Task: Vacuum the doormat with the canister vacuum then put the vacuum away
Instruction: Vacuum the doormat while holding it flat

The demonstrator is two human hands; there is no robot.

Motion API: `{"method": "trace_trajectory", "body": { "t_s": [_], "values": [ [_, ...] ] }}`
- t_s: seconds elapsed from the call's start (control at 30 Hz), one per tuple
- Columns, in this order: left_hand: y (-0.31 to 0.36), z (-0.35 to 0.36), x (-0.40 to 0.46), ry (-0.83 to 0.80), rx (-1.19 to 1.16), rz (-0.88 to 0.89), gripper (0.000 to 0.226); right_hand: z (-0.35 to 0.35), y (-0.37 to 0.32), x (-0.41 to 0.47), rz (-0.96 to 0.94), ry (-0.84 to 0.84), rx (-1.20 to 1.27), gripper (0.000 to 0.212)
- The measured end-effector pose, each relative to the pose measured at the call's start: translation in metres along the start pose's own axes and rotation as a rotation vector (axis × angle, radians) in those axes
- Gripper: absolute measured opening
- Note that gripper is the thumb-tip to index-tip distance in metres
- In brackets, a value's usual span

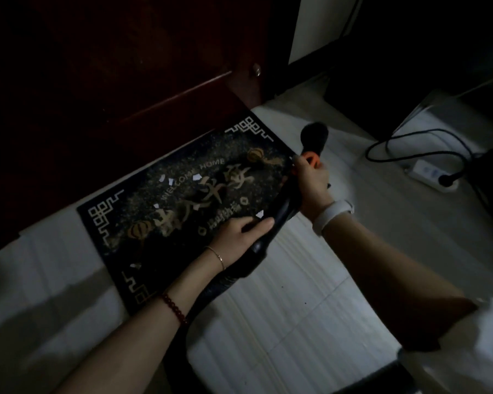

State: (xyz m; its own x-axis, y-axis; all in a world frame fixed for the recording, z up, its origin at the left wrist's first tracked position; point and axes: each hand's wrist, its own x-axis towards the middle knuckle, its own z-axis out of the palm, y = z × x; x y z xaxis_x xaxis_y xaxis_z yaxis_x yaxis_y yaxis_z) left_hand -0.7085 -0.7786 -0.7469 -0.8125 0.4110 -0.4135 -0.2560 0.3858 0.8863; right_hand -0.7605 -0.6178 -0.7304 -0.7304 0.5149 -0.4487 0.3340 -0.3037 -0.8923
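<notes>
Hands: my left hand (241, 227) and right hand (309, 177) both grip the vacuum wand (279, 214).
Brush head (315, 136): past the right edge of the doormat (160, 206).
Wand axis: lower-left to upper-right.
Paper scraps (197, 177): lie left of the head; I judge I sweep leftward.

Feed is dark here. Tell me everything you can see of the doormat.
The doormat is dark and rectangular, lying flat on pale floor tiles against a dark red door. Pale knot patterns mark its corners; gold characters, lantern motifs and "WELCOME HOME" fill the middle. White paper scraps lie scattered on it. The left hand hovers above its near edge, gripping the vacuum wand.
</notes>
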Motion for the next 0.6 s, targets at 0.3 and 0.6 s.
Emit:
{"method": "trace_trajectory", "body": {
  "t_s": [0.3, 0.6],
  "values": [
    [0.159, 0.0, -0.03, 0.014, 0.07, -0.151, 0.022, -0.035, -0.212, -0.064, -0.259, -0.097, -0.562, 0.058],
    [0.361, -0.011, -0.133, 0.259, -0.21, -0.206, 0.025, -0.039, -0.409, -0.189, -0.269, -0.236, -1.284, 0.046]
  ]
}}
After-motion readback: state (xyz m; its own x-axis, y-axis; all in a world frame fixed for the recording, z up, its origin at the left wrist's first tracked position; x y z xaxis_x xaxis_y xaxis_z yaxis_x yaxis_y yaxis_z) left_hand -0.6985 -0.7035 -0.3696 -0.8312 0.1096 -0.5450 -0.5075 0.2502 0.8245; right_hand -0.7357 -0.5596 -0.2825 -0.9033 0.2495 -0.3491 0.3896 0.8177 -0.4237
